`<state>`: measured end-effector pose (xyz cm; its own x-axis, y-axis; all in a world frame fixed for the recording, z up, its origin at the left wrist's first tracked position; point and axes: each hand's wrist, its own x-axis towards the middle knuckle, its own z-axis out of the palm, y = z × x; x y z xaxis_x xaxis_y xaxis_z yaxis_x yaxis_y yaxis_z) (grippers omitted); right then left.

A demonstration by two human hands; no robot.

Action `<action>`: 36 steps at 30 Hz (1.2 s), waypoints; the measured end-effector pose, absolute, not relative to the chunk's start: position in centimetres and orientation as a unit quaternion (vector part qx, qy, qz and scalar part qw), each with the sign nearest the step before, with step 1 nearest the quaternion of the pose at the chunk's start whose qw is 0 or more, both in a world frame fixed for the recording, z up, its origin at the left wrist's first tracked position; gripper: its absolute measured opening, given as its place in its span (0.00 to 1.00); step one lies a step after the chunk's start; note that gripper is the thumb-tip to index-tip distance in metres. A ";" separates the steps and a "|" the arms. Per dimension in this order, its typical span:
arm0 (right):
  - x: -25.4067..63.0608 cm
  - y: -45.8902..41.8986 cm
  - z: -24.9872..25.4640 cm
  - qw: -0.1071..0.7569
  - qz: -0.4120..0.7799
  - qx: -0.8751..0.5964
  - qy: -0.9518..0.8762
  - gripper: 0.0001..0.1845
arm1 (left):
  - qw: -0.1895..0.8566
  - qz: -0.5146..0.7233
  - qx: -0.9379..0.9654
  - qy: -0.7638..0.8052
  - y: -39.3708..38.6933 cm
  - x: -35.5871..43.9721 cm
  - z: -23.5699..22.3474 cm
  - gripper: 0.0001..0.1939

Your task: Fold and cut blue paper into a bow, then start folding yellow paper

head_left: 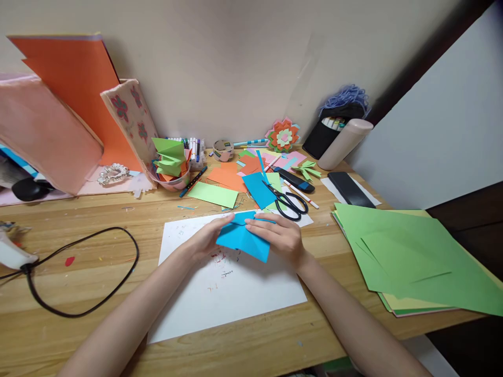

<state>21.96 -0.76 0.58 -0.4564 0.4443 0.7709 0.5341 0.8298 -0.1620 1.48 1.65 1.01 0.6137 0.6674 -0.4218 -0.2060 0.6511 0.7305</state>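
A sheet of blue paper [245, 238], partly folded, is held just over a white sheet [188, 298] marked with small coloured specks. My left hand [208, 238] grips its left edge, thumb along the top. The fingers of my right hand [285, 238] lie bent across its upper right part, pressing on it. Just beyond my right hand are black-handled scissors [291, 204], lying partly over another blue piece of paper [259, 189]. My left fingertips are hidden behind the held paper.
Green paper sheets [416, 256] are stacked at the right. Coloured scraps, a black utility knife [294, 179], a tape roll [223, 150] and a layered paper flower [283, 136] lie toward the wall. A black cable [135, 251] loops at left. A tumbler [346, 144] stands back right.
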 end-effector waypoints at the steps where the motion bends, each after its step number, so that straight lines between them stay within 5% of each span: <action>1: 22.0 -0.5 0.5 0.416 -0.046 -0.276 -0.865 0.18 | 0.829 0.263 0.330 0.367 1.5 1.6 1.0 0.22; 6: 22.3 0.3 0.5 0.336 0.081 -0.286 -0.894 0.24 | 0.774 0.306 0.369 0.415 1.4 1.9 0.7 0.22; 9: 22.3 0.4 0.9 0.383 0.164 -0.355 -0.837 0.25 | 0.734 0.335 0.401 0.434 1.7 1.8 0.1 0.24; 12: 21.9 0.2 1.0 0.447 0.246 -0.469 -0.721 0.16 | 0.705 0.331 0.431 0.456 1.8 2.0 -0.3 0.23; 19: 20.9 0.4 -0.3 0.403 0.473 -0.584 -0.521 0.23 | 0.691 0.305 0.478 0.449 1.2 2.8 -0.4 0.22; 28: 21.2 0.4 -0.4 0.404 0.609 -0.533 -0.426 0.22 | 0.758 0.264 0.435 0.409 0.9 2.7 -0.3 0.22; 36: 21.4 0.4 -0.5 0.418 0.566 -0.545 -0.456 0.19 | 0.749 0.259 0.455 0.406 0.7 2.6 0.0 0.20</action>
<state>21.43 0.44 -0.52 -0.0568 0.9700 -0.2364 0.0236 -0.2354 -0.9716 2.63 0.69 0.04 0.5367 0.7568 -0.3732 -0.0185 0.4528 0.8914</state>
